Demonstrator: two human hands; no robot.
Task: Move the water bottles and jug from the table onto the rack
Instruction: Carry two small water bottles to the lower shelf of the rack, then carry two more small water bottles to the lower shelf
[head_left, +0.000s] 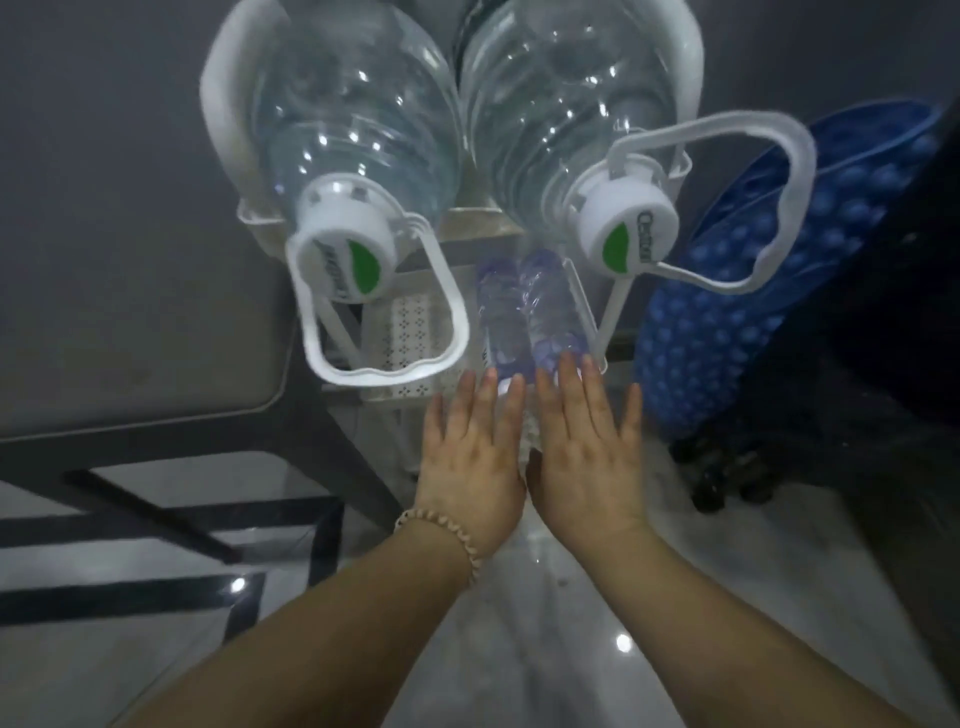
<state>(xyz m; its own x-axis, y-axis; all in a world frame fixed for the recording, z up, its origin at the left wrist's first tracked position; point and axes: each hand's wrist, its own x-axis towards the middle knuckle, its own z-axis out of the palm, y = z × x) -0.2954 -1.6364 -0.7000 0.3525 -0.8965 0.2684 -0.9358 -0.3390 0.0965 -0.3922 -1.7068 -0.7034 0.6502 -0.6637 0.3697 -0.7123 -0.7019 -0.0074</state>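
Glossy pale floor tiles are gleaming below us. We are reaching both flat, spread hands, left hand and right hand, toward two small water bottles lying on the white perforated rack. Thin, ribbed, slippery plastic; probably light, best gripped mid-body. Two large jugs are lying above.

A blue mat with raised round bumps leaned at the right, beside a dark bulky object too dim to identify. The glossy pale floor carried black stripes at the left — and bright light reflections. A beaded bracelet circled one wrist.
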